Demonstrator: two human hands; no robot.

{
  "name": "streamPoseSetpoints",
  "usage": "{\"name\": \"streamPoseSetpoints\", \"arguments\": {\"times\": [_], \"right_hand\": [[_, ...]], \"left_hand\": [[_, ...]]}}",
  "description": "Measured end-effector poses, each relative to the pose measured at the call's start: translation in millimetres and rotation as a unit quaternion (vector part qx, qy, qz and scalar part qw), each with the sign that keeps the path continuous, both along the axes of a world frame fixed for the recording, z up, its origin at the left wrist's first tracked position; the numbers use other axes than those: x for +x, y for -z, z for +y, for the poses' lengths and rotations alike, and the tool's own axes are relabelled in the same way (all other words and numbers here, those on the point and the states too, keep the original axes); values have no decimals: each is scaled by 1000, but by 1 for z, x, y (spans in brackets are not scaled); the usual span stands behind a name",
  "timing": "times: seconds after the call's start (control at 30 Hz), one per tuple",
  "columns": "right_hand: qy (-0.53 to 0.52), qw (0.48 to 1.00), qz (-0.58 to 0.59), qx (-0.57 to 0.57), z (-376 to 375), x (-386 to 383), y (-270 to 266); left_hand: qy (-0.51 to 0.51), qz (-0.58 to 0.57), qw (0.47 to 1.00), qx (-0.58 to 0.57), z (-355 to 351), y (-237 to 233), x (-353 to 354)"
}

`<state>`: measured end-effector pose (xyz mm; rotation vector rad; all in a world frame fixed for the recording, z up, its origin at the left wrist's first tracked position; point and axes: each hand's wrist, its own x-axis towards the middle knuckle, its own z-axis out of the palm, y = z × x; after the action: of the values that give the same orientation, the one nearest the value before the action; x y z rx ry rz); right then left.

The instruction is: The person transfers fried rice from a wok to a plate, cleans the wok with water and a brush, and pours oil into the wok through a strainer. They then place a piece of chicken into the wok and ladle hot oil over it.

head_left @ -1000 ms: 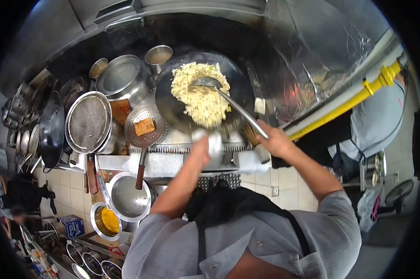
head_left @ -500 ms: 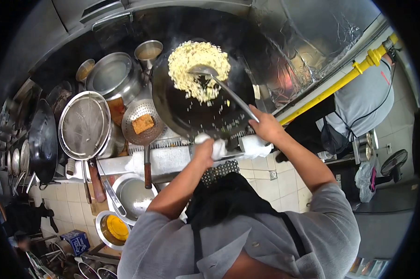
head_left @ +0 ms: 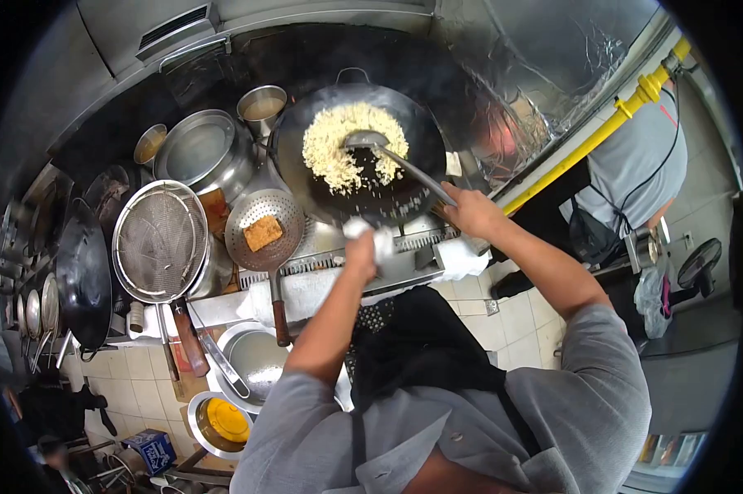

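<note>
While the left hand closes its grip on a cloth at the wok's near rim, the right hand grips the ladle, whose bowl sits in the rice at the far side. Just left of the wok, a skimmer bearing a brown block and a strainer crowd the stove's near edge. A second cloth lies below the right wrist.

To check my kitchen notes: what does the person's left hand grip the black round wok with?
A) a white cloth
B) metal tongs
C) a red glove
A: the left hand presses a folded white cloth against the near rim of the black round wok; the right hand holds a long steel ladle.
</note>
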<state>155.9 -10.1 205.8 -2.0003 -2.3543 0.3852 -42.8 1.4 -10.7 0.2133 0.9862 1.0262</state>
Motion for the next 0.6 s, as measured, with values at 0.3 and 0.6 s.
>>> {"name": "streamPoseSetpoints", "arguments": {"times": [0.3,0.6], "right_hand": [[-39,996,0,-78,-48,18,-69],[8,1000,-19,-18,-13,-5,-30]], "left_hand": [[48,-32,998,-26,18,-67,-17],[-20,-27,999,12,-58,-16,15]]}}
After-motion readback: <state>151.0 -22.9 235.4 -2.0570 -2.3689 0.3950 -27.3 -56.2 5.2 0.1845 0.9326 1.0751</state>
